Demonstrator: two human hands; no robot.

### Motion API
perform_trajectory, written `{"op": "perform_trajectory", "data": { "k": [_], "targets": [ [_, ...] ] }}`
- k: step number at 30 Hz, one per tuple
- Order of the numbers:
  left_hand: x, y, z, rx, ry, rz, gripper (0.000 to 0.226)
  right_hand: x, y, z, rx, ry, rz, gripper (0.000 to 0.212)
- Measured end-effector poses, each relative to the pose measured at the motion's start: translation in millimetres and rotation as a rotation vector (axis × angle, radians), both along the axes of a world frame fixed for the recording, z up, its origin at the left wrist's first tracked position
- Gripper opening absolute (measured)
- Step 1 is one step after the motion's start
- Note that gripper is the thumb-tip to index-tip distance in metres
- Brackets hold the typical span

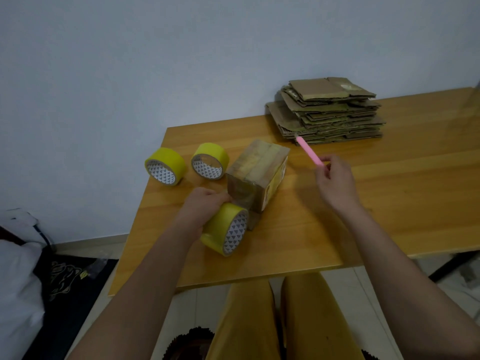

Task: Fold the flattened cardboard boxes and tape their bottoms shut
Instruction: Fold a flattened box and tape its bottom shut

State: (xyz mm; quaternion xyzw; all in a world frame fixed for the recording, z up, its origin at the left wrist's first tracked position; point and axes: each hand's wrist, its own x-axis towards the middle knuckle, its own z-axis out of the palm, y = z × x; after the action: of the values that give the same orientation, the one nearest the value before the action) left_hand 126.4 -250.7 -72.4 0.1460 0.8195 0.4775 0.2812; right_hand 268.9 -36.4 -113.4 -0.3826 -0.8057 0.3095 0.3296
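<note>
1. One folded box [255,172] lies on its side near the middle of the desk [389,203]. Tape strips run along its upturned face and down the end facing the person, so this box appears to be at or near the end of its taping.
2. The left hand [205,203] grips a yellow tape roll [228,228] at the near end of the box. A clear stretch of tape seems to run from the roll to the box, which suggests the strip is not yet cut.
3. The right hand [335,180] pinches a pink cutter [309,151] between thumb and fingers, held above the desk to the right of the box and pointing toward the stack. Whether a blade is out cannot be told.
4. A stack [327,113] of flattened boxes sits at the far side of the desk against the wall, well apart from the hands. Most of the task therefore appears to remain: each of these needs folding and taping.
5. Two spare rolls [166,166] [210,161] stand at the left edge of the desk, just beside each other.
6. Writing: the roll cores carry a repeating triangle pattern with no legible words. The right side of the box shows a yellow printed patch, too blurred to read. No brand can be made out.
</note>
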Motion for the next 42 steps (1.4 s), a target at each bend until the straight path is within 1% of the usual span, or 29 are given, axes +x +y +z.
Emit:
{"op": "perform_trajectory", "data": {
  "k": [2, 4, 6, 9, 11, 14, 18, 22, 23, 25, 28, 30, 33, 35, 36, 38, 39, 40, 41, 42],
  "targets": [
    [1.8, -2.7, -0.2, 0.022, -0.004, -0.002, 0.025, 7.8, -19.1, 18.5, 0.037, 0.082, 0.132, 0.021],
    [4.1, -3.8, -1.4, 0.046, -0.005, -0.001, 0.023, 17.3, -40.0, 36.7, 0.023, 0.095, 0.279, 0.019],
    [5.3, -3.6, -2.6, 0.068, -0.007, 0.01, 0.021, 26.1, -58.3, 50.3, 0.03, 0.058, 0.397, 0.026],
    [6.2, -4.0, -3.4, 0.095, -0.022, 0.016, 0.015, 35.1, -75.0, 60.5, 0.05, -0.052, 0.512, 0.016],
    [5.6, -3.5, -4.1, 0.102, -0.04, 0.017, 0.018, 37.0, -81.9, 63.6, 0.133, -0.179, 0.518, 0.019],
    [6.7, -1.6, -1.8, 0.111, -0.076, 0.019, 0.018, 34.4, -90.0, 66.7, 0.345, -0.382, 0.408, 0.023],
    [4.5, 0.1, -1.7, 0.1, -0.077, 0.002, 0.019, 26.7, -97.4, 66.7, 0.492, -0.428, 0.334, 0.025],
    [3.5, 3.5, -0.5, 0.088, -0.078, 0.011, 0.017, 23.7, -96.4, 63.9, 0.578, -0.637, 0.285, 0.026],
    [3.1, 4.3, -0.4, 0.089, -0.079, 0.019, 0.016, 26.0, -94.2, 63.1, 0.571, -0.672, 0.285, 0.026],
    [0.6, 5.2, -1.0, 0.095, -0.082, 0.031, 0.021, 33.7, -86.9, 61.8, 0.496, -0.68, 0.296, 0.023],
    [-2.0, 5.3, -2.3, 0.068, -0.085, 0.009, 0.025, 44.0, -67.9, 55.8, 0.308, -0.677, 0.283, 0.019],
    [-3.2, 5.9, -1.9, 0.045, -0.098, 0.0, 0.026, 43.4, -52.8, 42.6, 0.195, -0.685, 0.276, 0.018],
    [-3.8, 6.4, -1.3, 0.035, -0.132, 0.006, 0.026, 39.0, -38.3, 15.6, 0.116, -0.71, 0.235, 0.018],
    [-5.2, 6.6, -2.9, 0.032, -0.138, 0.009, 0.024, 34.1, -35.4, 0.5, 0.146, -0.665, 0.2, 0.02],
    [-6.0, 7.0, -4.2, 0.035, -0.137, 0.009, 0.024, 30.6, -36.8, -3.7, 0.187, -0.576, 0.161, 0.023],
    [-6.5, 7.6, -5.0, 0.04, -0.14, 0.01, 0.023, 21.5, -47.9, -2.4, 0.286, -0.282, 0.09, 0.029],
    [-6.8, 7.9, -5.4, 0.04, -0.142, 0.014, 0.024, 14.8, -56.9, 1.7, 0.324, -0.141, 0.102, 0.034],
    [-6.8, 8.2, -5.4, 0.039, -0.144, 0.014, 0.024, 6.8, -65.9, 6.2, 0.331, -0.042, 0.154, 0.04],
    [-7.6, 8.5, -6.3, 0.035, -0.144, 0.007, 0.025, -1.8, -73.8, 9.6, 0.325, 0.011, 0.226, 0.047],
    [-8.8, 8.9, -7.4, 0.03, -0.141, 0.0, 0.024, -11.1, -78.7, 10.1, 0.332, 0.014, 0.29, 0.053]
  ]
}}
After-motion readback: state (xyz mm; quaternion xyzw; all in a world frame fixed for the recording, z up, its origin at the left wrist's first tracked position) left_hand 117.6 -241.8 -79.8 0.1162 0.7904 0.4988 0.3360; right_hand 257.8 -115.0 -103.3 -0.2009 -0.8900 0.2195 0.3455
